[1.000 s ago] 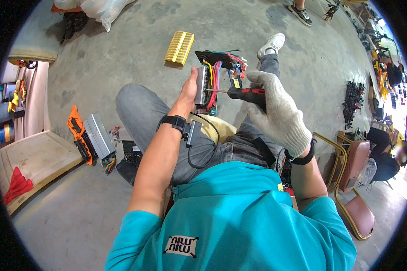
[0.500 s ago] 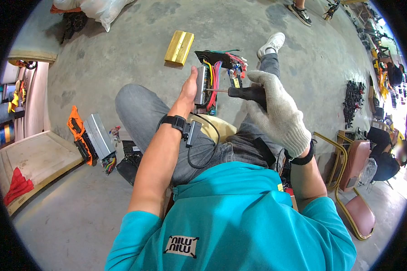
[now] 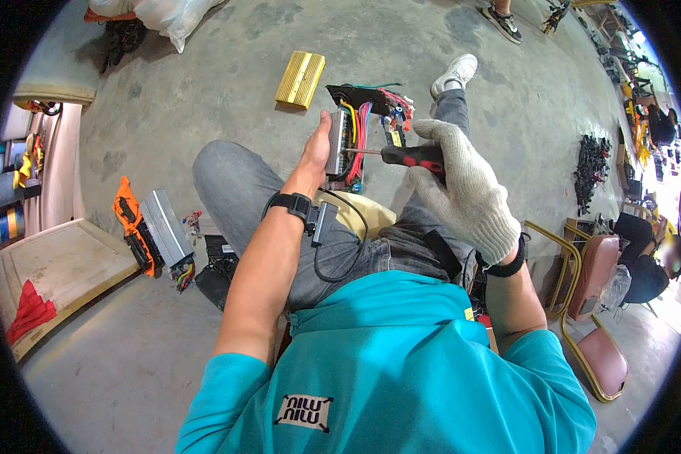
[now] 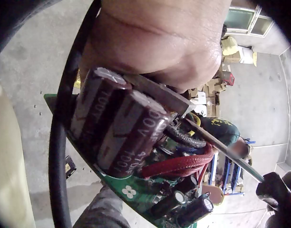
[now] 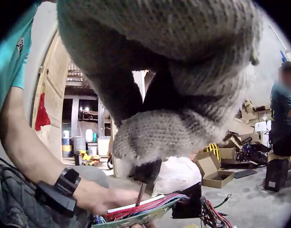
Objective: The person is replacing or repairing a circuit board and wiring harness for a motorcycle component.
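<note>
My bare left hand (image 3: 315,157) grips a green circuit board (image 4: 119,183) by its grey metal heat-sink side (image 3: 336,144), thumb along the outer face. Two large dark-red capacitors (image 4: 131,135) and a red sleeved wire (image 4: 183,164) stand on the board. My right hand (image 3: 465,189), in a white knitted glove, grips a screwdriver (image 3: 412,157) with a black and red handle. Its shaft (image 4: 231,156) points left, with the tip at the heat-sink edge. A bundle of coloured wires (image 3: 361,144) runs from the board to a black end plate (image 3: 356,98).
A gold finned casing (image 3: 300,80) lies on the concrete floor ahead. To the left are a silver casing (image 3: 166,227), an orange-and-black item (image 3: 132,227) and a wooden panel (image 3: 60,265). A pink chair (image 3: 594,280) lies at the right. Another person (image 5: 283,109) is in the background.
The screwdriver's handle has turned in my right hand: its red patches went out of sight, then came back. My left hand and the board stay put.
</note>
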`<state>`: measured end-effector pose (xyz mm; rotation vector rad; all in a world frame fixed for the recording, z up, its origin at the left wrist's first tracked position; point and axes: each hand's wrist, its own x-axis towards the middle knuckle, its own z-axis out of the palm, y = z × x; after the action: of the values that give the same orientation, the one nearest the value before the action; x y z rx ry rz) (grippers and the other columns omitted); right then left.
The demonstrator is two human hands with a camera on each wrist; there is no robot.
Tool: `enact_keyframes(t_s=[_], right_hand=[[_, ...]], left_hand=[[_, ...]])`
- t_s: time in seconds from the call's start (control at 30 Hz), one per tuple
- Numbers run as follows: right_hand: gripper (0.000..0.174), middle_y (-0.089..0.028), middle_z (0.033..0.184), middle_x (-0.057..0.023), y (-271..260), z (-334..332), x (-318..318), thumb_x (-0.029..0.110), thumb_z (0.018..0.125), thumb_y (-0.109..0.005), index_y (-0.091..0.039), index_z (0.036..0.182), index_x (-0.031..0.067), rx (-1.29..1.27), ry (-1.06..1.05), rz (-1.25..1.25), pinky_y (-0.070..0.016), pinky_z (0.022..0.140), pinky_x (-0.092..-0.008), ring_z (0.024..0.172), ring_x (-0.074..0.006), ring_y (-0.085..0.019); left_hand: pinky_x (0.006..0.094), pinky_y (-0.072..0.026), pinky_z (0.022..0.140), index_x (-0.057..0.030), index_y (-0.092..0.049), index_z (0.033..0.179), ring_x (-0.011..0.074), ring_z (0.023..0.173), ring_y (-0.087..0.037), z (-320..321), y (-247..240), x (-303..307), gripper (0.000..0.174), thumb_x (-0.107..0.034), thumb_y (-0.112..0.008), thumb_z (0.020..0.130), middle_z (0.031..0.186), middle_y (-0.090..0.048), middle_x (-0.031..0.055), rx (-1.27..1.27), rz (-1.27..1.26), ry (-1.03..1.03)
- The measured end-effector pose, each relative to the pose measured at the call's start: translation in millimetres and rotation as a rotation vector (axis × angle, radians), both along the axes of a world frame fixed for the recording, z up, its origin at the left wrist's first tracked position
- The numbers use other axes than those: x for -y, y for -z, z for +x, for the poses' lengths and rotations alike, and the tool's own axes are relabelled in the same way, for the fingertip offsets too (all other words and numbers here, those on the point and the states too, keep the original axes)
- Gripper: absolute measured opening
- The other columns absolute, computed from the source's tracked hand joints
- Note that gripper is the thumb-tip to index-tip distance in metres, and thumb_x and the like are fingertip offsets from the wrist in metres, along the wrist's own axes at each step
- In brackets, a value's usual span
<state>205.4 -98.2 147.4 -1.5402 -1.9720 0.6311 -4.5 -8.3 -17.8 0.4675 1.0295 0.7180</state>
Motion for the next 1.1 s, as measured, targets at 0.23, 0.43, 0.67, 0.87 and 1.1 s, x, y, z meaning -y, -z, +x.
enact_keyframes(t_s=[0.23, 0.43, 0.67, 0.87, 1.1], right_hand=[[0.046, -0.063, 0.11, -0.0196, -6.4, -2.6, -0.1, 0.01, 0.084, -0.072, -0.053, 0.126, 0.0027, 0.013, 0.052, -0.081, -0.055, 0.083, -0.0417, 0.094, -0.0353, -0.069], [0.047, -0.064, 0.109, -0.0197, -5.5, -2.7, 0.0, 0.01, 0.084, -0.072, -0.053, 0.127, 0.0033, -0.008, 0.007, -0.038, -0.0546, 0.084, -0.0412, 0.098, -0.0346, -0.067], [0.049, -0.061, 0.115, -0.0199, -6.1, -1.5, -0.5, 0.009, 0.083, -0.072, -0.052, 0.127, 0.0036, -0.003, 0.052, -0.109, -0.0545, 0.084, -0.0421, 0.101, -0.0357, -0.066], [0.047, -0.061, 0.115, -0.0202, -5.4, -2.4, -1.3, 0.007, 0.083, -0.07, -0.053, 0.127, 0.0034, 0.032, 0.01, -0.043, -0.0543, 0.085, -0.0425, 0.101, -0.0361, -0.066], [0.045, -0.063, 0.11, -0.019, -5.6, -2.9, -2.1, 0.006, 0.084, -0.069, -0.053, 0.126, 0.0045, -0.027, 0.044, -0.081, -0.0549, 0.083, -0.0426, 0.099, -0.0359, -0.067]], left_hand=[[0.0328, -0.0573, 0.063, -0.0095, -0.064, 0.111, 0.0151, 0.071, -0.067, -1.3, 5.0, -1.7, 0.061, -0.059, -0.029, 0.106, 0.086, -0.068, 0.0046, 0.008, 0.0, 0.01], [0.0327, -0.0574, 0.063, -0.0093, -0.064, 0.111, 0.0143, 0.07, -0.066, -1.1, 6.9, -1.8, 0.062, -0.059, -0.028, 0.106, 0.085, -0.068, 0.0043, 0.03, -0.003, 0.019], [0.0326, -0.0577, 0.063, -0.0095, -0.064, 0.113, 0.0139, 0.07, -0.066, -1.1, 2.8, -1.2, 0.063, -0.06, -0.027, 0.106, 0.085, -0.068, 0.0041, 0.011, -0.023, 0.031], [0.0325, -0.0578, 0.063, -0.0095, -0.064, 0.113, 0.0139, 0.071, -0.066, -0.5, 7.2, -1.6, 0.064, -0.06, -0.026, 0.106, 0.086, -0.068, 0.0039, 0.021, -0.013, 0.021], [0.0328, -0.0574, 0.063, -0.0095, -0.064, 0.112, 0.0144, 0.072, -0.066, -1.2, 5.7, -0.7, 0.063, -0.06, -0.027, 0.106, 0.087, -0.068, 0.0043, 0.006, 0.012, 0.02]])
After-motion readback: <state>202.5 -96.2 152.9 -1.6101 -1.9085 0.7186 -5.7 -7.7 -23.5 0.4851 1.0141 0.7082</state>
